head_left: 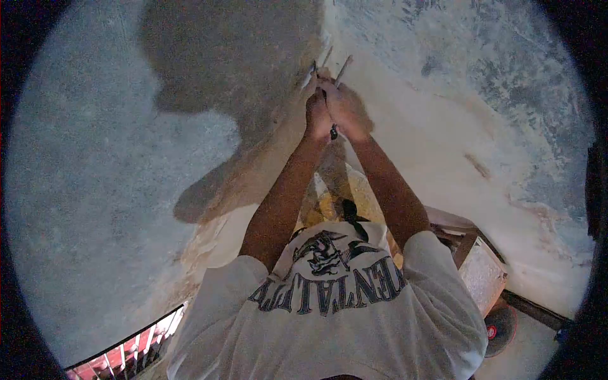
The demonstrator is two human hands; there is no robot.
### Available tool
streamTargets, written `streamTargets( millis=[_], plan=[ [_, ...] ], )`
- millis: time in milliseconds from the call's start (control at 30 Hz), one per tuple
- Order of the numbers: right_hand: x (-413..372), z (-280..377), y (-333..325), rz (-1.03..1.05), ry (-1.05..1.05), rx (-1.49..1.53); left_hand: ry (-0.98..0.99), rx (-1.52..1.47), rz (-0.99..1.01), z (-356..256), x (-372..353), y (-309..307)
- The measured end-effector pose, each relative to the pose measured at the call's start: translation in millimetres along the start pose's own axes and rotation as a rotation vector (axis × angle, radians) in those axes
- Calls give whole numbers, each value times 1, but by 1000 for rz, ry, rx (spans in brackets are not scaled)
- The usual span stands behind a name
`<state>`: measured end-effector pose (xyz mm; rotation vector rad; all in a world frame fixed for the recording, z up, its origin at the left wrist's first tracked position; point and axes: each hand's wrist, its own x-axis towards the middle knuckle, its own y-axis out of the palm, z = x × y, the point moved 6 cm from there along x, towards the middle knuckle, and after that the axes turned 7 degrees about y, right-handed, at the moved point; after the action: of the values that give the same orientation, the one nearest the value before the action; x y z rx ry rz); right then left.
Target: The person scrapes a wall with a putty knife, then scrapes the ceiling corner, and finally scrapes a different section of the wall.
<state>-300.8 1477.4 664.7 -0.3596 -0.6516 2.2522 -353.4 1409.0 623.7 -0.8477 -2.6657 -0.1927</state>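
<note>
Both my hands are raised close together at the corner where two walls meet. My left hand (318,115) has its fingers closed, and a dark, narrow thing (334,132) pokes out below, between the two palms. Pressed against it is my right hand (348,111), also closed. A thin, pale rod (344,71) sticks up from the top of the right hand and leans to the right. Another short, dark tip (314,66) shows above the left hand. The fingers hide most of what is held, and I cannot make out its kind.
On the left is a blue-grey wall (114,190) with my shadow on it. The right wall (494,114) is patchy, blue and whitish. Lower right are a wooden-framed box (484,272) and a round, dark speaker-like thing (500,329). A barred opening (130,345) lies lower left.
</note>
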Motion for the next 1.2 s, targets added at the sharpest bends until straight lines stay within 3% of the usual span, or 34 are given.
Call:
streamTargets(
  millis=[67, 133, 167, 233, 300, 400, 467, 500, 600, 700, 733, 800, 900, 1000, 1100, 1200],
  plan=[
    [-1, 9, -3, -2, -11, 61, -286, -144, -50, -36, -6, 5],
    [-19, 33, -23, 55, 72, 177, -403, -240, -67, -45, -9, 11],
    [-29, 39, -30, 102, 141, 246, -334, -261, -56, -29, -7, 12],
    [-11, 8, -8, -25, -197, 83, -263, -281, -64, -20, -6, 9],
    [-6, 7, 0, -54, -230, -1, -294, -281, -54, -22, 1, 4],
    [-12, 24, -11, -3, 112, 151, -461, -320, 40, -38, 9, 5],
    [1, 25, -16, -54, 207, 486, -459, -428, 44, -14, 18, 12],
    [5, 30, -19, -36, 69, 481, -419, -495, 32, -3, 28, 15],
    [-1, 8, 2, 25, -191, 404, -393, -197, -86, -20, 1, 7],
    [-3, -40, 48, 18, -234, 119, -462, -269, -212, 22, -27, -14],
    [6, -67, 67, -42, -265, -23, -486, -202, -157, 22, -31, -17],
    [7, -75, 78, -26, -206, -57, -527, -61, -47, 17, -38, -25],
    [-14, -69, 78, 81, -17, 244, -535, 51, -32, 10, -42, -28],
    [-8, -72, 81, 106, 23, 460, -628, -81, -112, -17, -45, -26],
    [-11, -49, 53, 252, 173, 433, -682, -33, -77, -8, -41, -28],
    [-23, -43, 47, 93, 275, 351, -706, -1, -114, -29, -48, -24]
  ],
)
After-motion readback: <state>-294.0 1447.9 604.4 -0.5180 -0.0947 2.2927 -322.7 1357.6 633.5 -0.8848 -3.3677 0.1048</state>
